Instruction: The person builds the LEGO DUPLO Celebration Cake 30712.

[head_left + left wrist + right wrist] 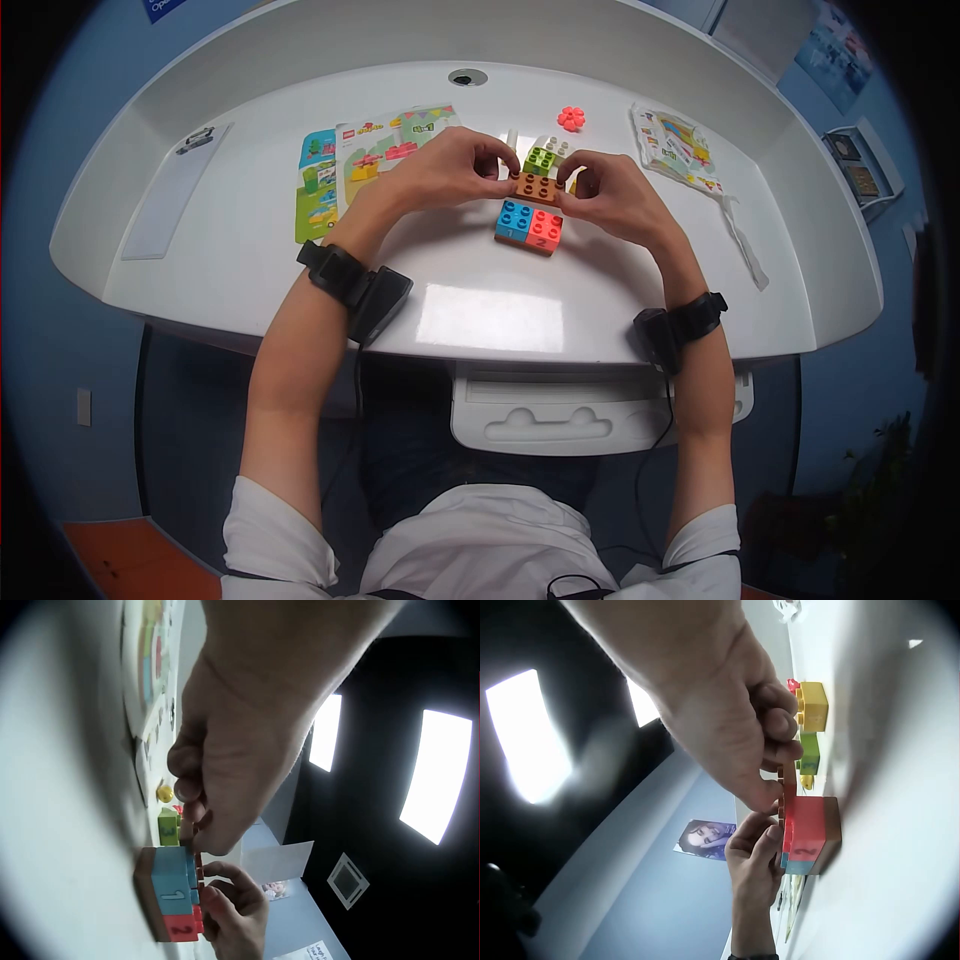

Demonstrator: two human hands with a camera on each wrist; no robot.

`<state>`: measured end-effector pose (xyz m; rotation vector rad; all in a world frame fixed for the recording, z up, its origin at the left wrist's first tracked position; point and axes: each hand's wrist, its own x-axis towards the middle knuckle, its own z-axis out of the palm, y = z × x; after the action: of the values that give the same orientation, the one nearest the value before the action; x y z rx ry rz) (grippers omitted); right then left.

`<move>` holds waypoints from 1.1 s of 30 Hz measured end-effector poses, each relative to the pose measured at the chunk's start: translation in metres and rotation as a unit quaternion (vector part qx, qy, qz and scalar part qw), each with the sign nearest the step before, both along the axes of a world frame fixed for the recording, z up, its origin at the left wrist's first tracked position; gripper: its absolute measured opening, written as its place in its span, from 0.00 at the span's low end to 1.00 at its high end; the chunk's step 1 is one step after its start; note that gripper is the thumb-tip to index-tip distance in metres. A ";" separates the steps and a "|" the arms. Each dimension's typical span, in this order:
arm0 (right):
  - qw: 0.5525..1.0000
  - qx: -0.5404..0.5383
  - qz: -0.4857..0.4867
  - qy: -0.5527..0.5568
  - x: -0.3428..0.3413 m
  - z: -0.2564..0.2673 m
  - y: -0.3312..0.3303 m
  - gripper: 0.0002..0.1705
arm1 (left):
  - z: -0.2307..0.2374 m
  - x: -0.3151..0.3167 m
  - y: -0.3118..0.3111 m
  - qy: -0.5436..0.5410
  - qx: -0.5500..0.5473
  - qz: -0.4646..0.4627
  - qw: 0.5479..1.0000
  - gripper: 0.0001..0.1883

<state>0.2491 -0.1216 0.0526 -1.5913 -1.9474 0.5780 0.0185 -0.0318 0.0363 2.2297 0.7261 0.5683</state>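
Note:
An orange-brown building block point(537, 187) with studs on top is pinched at its two ends. My left hand point(455, 170) grips its left end and my right hand point(612, 195) its right end, thumbs toward me. Just in front sit a blue block point(513, 220) marked 1 and a coral-red block point(546, 230) marked 2, side by side on a brown base point(831, 834). A green block point(168, 826) marked 3 stands behind the held block. Beyond the right hand's fingers is a yellow block point(814, 706), mostly hidden in the head view.
A coral flower piece point(571, 118) lies toward the back. Printed booklets point(318, 180) and a clipboard point(178, 190) are on the left. An opened bag point(675, 150) lies on the right. A raised rim point(330, 50) borders the white table's back.

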 end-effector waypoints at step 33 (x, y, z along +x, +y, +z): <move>0.998 -0.049 0.047 0.004 -0.005 0.013 -0.013 0.15 | 0.017 -0.008 -0.010 0.010 -0.045 -0.022 0.999 0.13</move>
<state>0.2437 -0.1344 0.0659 -1.5599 -2.0253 0.7276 0.0100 -0.0419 0.0535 2.1654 0.6974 0.4839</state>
